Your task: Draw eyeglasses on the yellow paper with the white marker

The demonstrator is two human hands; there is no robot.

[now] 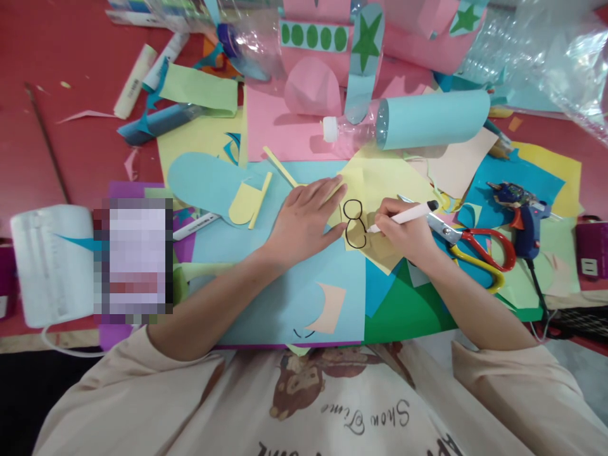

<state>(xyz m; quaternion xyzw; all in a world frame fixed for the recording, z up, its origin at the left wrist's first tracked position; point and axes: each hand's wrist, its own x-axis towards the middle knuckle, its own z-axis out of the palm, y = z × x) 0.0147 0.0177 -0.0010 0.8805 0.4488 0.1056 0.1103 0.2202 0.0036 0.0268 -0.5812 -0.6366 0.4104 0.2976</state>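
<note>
My right hand grips a white marker with its dark end pointing up and right. The marker's tip meets a yellow paper sheet, beside a black outline like a figure eight. My left hand lies flat with fingers spread, partly over the left edge of that yellow sheet and over the light blue paper beneath. A small peach paper scrap rests on the blue paper near my body. Left of my left hand are a yellow cut piece and a rounded light blue cutout.
Red-and-yellow-handled scissors and a blue glue gun lie at right. A clear bottle wrapped in blue paper lies beyond my hands, before a pink paper construction. A white device with a cable sits at left.
</note>
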